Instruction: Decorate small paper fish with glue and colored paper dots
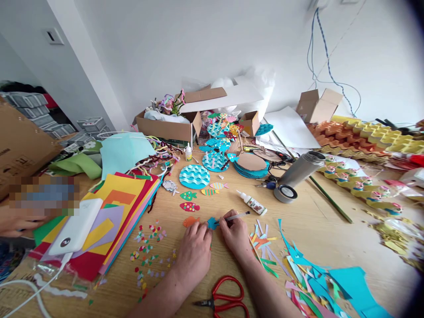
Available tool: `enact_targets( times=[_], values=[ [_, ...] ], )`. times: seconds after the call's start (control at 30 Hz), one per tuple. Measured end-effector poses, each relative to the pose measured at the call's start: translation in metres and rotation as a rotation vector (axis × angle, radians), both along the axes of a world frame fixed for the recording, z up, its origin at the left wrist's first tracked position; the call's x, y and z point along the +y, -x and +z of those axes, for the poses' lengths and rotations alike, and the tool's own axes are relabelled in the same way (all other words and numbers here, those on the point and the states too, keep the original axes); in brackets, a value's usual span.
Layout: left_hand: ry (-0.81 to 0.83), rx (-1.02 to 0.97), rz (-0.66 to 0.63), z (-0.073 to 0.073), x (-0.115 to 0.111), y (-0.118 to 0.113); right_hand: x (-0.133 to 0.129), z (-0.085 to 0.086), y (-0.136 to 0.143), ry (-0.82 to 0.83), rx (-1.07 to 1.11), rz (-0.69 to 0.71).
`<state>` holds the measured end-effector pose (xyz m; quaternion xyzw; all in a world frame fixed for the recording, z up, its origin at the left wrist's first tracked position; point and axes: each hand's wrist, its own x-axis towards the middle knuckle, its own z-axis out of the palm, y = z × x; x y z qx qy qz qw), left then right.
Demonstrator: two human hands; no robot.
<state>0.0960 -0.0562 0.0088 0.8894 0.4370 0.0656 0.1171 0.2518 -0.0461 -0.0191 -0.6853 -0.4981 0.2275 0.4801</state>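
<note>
Wooden table (304, 225) strewn with paper crafts, against a pale wall (159, 44). Near its front edge lies a blue paper fish (211, 223). One person's right hand (234, 232) pinches a pen (237, 216) over it; the left hand (195, 249) rests fingertips beside it, whether gripping cannot be told.

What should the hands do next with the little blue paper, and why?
Probably make a small mark on the blue paper: the right hand holds the pen with one end at it, and the left hand is close beside it.
</note>
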Motion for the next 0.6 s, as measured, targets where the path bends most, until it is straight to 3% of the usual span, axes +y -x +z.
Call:
enact_targets(
  times=[0.6],
  values=[
    [0.006, 0.002, -0.002, 0.0030, 0.0004, -0.0005, 0.0001, -0.0007, -0.0011, 0.027, -0.010, 0.000]
  ],
)
